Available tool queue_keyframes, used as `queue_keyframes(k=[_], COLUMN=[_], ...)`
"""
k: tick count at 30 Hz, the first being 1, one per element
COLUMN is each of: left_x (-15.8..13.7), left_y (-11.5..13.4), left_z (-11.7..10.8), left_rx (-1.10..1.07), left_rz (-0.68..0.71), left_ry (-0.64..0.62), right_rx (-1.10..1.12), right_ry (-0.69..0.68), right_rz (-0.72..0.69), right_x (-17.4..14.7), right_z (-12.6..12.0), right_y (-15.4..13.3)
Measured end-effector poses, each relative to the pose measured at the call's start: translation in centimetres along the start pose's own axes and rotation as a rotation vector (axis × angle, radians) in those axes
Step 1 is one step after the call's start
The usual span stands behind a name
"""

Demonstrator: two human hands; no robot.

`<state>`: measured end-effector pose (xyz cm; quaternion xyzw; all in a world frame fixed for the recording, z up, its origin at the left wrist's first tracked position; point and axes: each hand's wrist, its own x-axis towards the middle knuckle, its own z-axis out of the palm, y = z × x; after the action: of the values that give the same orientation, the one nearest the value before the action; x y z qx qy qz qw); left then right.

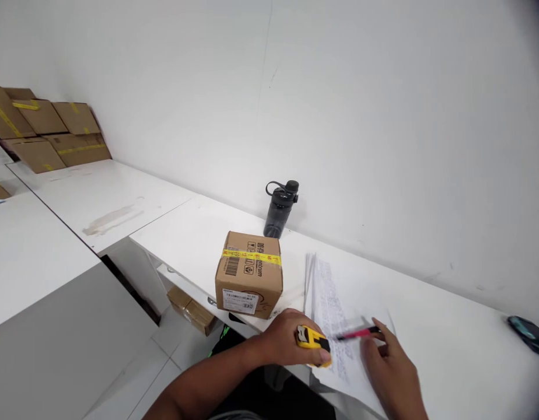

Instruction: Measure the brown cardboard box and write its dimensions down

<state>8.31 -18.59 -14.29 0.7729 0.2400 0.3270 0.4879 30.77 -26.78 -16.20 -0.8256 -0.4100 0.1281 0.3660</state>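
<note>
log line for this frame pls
left hand: grip on yellow tape measure | right hand: holds red pen over papers | box beside

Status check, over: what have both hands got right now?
Left hand grips yellow tape measure. Right hand holds red pen over paper sheets. Taped cardboard box close beside.

a white table (448, 350) runs along the wall. on it stand a small cardboard box (249, 274) sealed with yellow tape and, behind it against the wall, a dark bottle (280, 209). sheets of written paper (335, 318) lie just right of the box. a dark object (529, 333) sits at the far right. neighbouring white tables (98, 195) carry stacked cardboard boxes (46, 131).
</note>
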Motion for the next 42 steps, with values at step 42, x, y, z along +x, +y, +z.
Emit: queue_keyframes(k=[42], left_x=[-1.2], left_y=[5.6], left_z=[-23.2], left_rx=[0.057], left_rz=[-0.468], left_ry=[0.131], right_rx=[0.428], right_ry=[-0.408], right_rz=[-0.519], right_x=[4.3], right_z=[0.5], right_y=[-17.7])
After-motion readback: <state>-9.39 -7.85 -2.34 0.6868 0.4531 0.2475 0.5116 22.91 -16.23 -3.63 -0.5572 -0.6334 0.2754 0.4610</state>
